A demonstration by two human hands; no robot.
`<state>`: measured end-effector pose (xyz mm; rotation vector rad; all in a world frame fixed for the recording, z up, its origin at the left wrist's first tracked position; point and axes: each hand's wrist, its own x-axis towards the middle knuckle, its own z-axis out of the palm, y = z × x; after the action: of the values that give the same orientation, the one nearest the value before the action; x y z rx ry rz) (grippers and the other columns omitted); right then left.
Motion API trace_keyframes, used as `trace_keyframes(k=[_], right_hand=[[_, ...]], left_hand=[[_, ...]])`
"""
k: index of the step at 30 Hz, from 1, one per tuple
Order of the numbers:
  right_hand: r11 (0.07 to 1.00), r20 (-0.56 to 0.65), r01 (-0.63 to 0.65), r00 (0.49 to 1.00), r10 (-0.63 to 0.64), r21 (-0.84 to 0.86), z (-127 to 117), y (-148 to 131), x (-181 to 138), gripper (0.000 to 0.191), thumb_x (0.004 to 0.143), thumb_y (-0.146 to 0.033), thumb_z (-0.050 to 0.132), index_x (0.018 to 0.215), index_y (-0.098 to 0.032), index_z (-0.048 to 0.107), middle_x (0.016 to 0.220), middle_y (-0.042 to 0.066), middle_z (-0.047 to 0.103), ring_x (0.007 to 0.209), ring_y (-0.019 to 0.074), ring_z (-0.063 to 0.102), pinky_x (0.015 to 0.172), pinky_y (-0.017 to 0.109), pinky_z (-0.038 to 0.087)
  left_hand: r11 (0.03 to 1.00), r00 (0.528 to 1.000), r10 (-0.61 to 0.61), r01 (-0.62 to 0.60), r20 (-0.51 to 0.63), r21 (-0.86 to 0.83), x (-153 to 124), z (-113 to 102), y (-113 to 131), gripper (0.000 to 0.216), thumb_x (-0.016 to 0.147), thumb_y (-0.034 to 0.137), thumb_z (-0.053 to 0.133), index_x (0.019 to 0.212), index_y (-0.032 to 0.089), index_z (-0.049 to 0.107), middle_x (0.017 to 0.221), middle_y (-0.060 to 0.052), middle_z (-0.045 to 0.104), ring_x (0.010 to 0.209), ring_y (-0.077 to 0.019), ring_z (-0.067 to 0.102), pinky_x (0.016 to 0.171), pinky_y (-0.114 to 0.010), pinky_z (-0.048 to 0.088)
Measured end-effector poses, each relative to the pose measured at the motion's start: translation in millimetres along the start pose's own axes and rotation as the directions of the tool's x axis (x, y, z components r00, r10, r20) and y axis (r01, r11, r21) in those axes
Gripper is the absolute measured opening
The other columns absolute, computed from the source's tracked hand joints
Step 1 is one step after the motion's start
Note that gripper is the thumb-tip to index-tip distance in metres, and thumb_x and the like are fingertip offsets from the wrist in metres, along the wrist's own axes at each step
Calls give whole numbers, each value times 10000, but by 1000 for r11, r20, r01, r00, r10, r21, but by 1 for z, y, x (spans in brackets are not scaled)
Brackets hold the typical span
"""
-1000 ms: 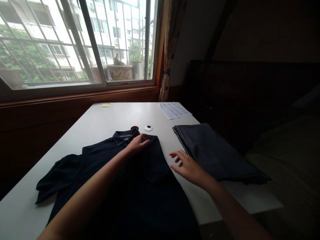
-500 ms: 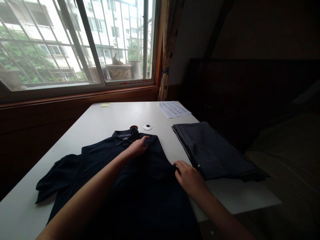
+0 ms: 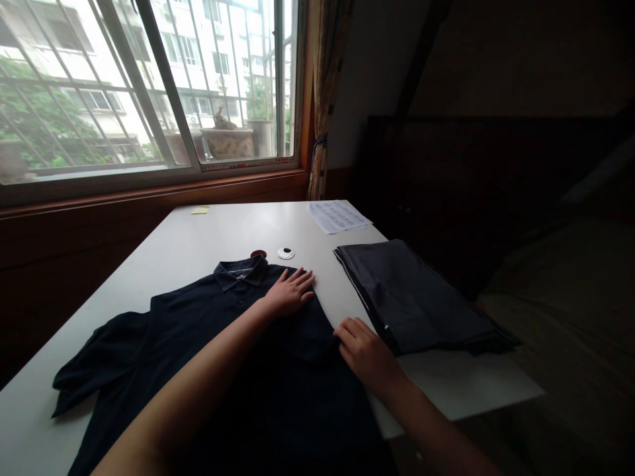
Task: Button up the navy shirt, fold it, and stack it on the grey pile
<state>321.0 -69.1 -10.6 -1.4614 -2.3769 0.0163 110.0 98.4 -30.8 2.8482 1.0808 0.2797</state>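
Note:
A dark navy polo shirt (image 3: 198,330) lies front up on the white table (image 3: 233,228), its collar toward the window. One sleeve spreads out at the left; the sleeve at the right is folded inward over the shirt's body. My left hand (image 3: 290,292) rests flat near the right shoulder, fingers spread and pressing on the cloth. At the shirt's right edge my right hand (image 3: 364,347) is closed, pinching the fabric of the sleeve between thumb and fingers. Much of the lower shirt is in deep shadow.
To the right lies a stack of folded dark garments (image 3: 411,291). Behind the collar are a brown round object (image 3: 258,254) and a white disc with a dark centre (image 3: 286,253). Printed sheets (image 3: 340,217) and a yellow note (image 3: 200,210) lie at the far edge.
My left hand has opened from a closed grip near the shoulder and now lies flat on the cloth there. My right hand stays at the shirt's right edge. The whole view has shifted slightly.

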Motion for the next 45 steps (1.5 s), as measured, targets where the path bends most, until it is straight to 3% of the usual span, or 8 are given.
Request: trace_keyframes(k=[12,17,23,32,37,39,42,45], right_hand=[[992,13,122,993,-121,-30,-26,0,-8,130,852,-80,583,858,-191,650,909,59,627,939,245,542,851,411,461],[977,-8,167,986,-167,136,-24,-16,8,225,920,-173,546,1112,-179,662,1132,101,646,1087,243,565,986,408,468],[959,217,220,942,-257,180,-1,-21,5,668,949,-422,571,1530,-173,353,1602,117,320,1476,280,287,1211,478,268],[934,348,180,893,-287,308,-10,-11,-19,725,970,-496,522,1581,-303,183,1652,35,155,1523,246,147,1249,468,131],[944,368,160,892,-264,288,-14,-12,-25,706,982,-501,495,1582,-309,176,1653,19,134,1525,241,135,1250,470,130],[947,370,160,892,-259,278,-14,-13,-26,713,984,-504,489,1585,-306,160,1654,14,126,1526,235,131,1253,465,126],[952,369,160,894,-252,262,-12,-13,-26,728,985,-501,485,1588,-296,133,1655,14,115,1527,228,124,1256,460,115],[954,364,165,897,-250,251,-10,-13,-27,742,981,-484,500,1589,-288,122,1656,19,115,1527,228,126,1259,453,104]], left_hand=[[995,996,-85,86,-28,47,18,3,-5,553,1025,467,299,1529,245,354,1640,-42,227,1517,-306,178,1189,-621,186],[997,996,-34,39,-79,60,13,-5,-4,498,1026,326,315,1507,221,387,1645,-31,223,1534,-244,115,1226,-545,134],[998,999,-29,30,-18,53,1,-4,-18,537,1032,454,316,1523,243,365,1610,-33,316,1513,-250,211,1216,-537,184],[989,991,-136,137,-17,56,21,5,-27,533,1029,467,312,1534,299,344,1619,-36,289,1514,-310,186,1188,-617,182],[980,977,-179,187,-112,66,24,-1,-23,547,1024,361,353,1545,200,320,1638,-133,211,1516,-363,137,1156,-672,189],[988,984,-124,133,-127,72,18,-8,-16,522,1016,300,373,1530,210,352,1642,-104,218,1528,-307,116,1200,-596,169],[988,985,148,-143,-89,54,2,-17,-1,458,1021,292,380,1473,264,447,1608,-27,334,1524,-199,169,1243,-437,160],[947,945,321,-322,-60,3,-17,-16,12,480,1031,395,378,1489,257,421,1593,-34,363,1515,-205,205,1247,-442,140]])
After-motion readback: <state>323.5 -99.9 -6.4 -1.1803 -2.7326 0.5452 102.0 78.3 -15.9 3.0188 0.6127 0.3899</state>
